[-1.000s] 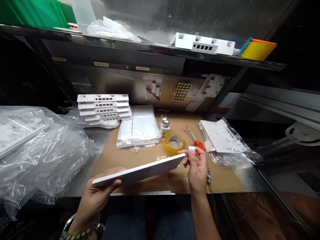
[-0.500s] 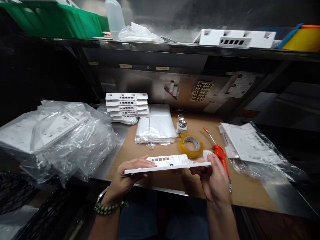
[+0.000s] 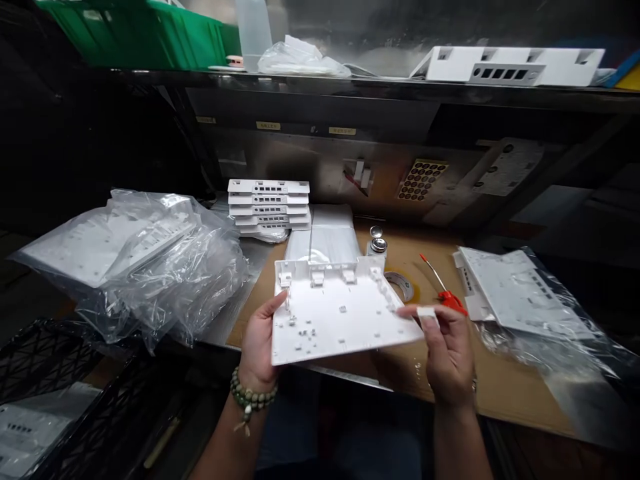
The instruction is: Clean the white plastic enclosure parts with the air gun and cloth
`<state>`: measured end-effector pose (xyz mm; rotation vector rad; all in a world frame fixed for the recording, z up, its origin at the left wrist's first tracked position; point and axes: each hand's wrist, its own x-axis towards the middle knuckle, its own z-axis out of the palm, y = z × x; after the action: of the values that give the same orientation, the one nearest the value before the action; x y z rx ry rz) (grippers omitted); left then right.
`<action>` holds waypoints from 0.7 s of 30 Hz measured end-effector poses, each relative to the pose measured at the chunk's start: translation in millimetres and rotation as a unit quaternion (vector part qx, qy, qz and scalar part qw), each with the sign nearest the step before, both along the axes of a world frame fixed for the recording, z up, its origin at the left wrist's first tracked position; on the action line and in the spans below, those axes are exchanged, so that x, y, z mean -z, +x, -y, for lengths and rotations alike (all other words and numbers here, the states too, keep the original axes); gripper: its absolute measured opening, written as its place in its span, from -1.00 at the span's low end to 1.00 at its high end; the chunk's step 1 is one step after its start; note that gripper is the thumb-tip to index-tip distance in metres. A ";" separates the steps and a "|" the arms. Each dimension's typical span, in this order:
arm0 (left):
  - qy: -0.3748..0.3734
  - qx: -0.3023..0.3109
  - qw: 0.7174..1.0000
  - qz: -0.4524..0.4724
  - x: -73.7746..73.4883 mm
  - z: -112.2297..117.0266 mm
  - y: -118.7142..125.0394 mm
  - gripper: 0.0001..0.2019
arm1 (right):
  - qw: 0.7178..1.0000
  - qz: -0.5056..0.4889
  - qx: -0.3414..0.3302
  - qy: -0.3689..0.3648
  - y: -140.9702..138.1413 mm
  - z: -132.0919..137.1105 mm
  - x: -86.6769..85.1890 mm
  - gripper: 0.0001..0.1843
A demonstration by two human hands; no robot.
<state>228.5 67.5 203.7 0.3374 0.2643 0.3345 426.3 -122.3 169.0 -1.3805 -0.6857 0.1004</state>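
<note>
A white plastic housing cover (image 3: pixel 345 327) is tilted up in front of me, its inner side with clips and small posts facing me. My left hand (image 3: pixel 259 343) grips its left edge, thumb over the inside face. At the right corner, my right hand (image 3: pixel 450 357) pinches a small white pad (image 3: pixel 427 313) between thumb and fingers. Its fingers also reach the cover's right edge, partly behind it. Behind the cover lie a tape roll (image 3: pixel 401 287), partly hidden, and a small dispenser bottle (image 3: pixel 378 247) with its metal lid raised.
Stacked white covers (image 3: pixel 269 203) stand behind a pile of clear bags (image 3: pixel 323 233). Bagged covers (image 3: pixel 135 247) lie left, above a black crate (image 3: pixel 100 400). On the right are a red air blow gun (image 3: pixel 451 301) and more covers (image 3: pixel 530 293). A metal shelf (image 3: pixel 320 85) crosses overhead.
The cover has turned from nearly edge-on to showing its inner face. My left thumb now lies over that face, and the white pad remains in my right hand. The view has shifted slightly.
</note>
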 end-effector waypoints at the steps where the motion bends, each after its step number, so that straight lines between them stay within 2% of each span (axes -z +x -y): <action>1: -0.013 -0.016 1.000 -0.006 -3.9 -0.2 3.2 -0.41 | 0.999 0.032 0.036 -0.019 0.5 -0.6 0.0 -0.77; 3: -0.046 -0.072 0.996 -0.040 -12.5 2.3 11.5 -0.42 | 0.991 0.094 0.090 -0.043 -6.5 -2.1 -4.8 -0.80; 4: -0.060 -0.100 0.991 -0.061 -16.9 5.0 16.0 -0.42 | 0.988 0.122 0.081 -0.056 -14.4 -3.1 -9.4 -0.83; 5: -0.071 -0.124 0.986 -0.081 -21.2 8.3 20.3 -0.43 | 0.985 0.149 0.044 -0.071 -24.9 -4.6 -15.2 -0.86; 8: -0.076 -0.162 0.979 -0.102 -31.5 20.7 30.6 -0.45 | 0.967 0.203 -0.126 -0.093 -63.9 -13.2 -34.5 -0.82; 10: -0.068 -0.159 0.981 -0.089 -35.1 27.7 34.3 -0.45 | 0.955 0.228 -0.173 -0.078 -85.9 -22.2 -43.5 -0.81; 13: -0.054 -0.149 0.984 -0.075 -36.4 31.9 35.7 -0.45 | 0.950 0.252 -0.173 -0.064 -100.2 -33.2 -47.0 -0.86; 21: -0.081 -0.160 0.982 -0.067 -38.9 30.2 33.2 -0.42 | 0.954 0.233 -0.171 -0.080 -97.6 -32.0 -45.1 -0.88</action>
<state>261.7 37.3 242.6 0.1562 0.4769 0.6045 328.6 -90.3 214.0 -1.4421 -1.3361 0.1062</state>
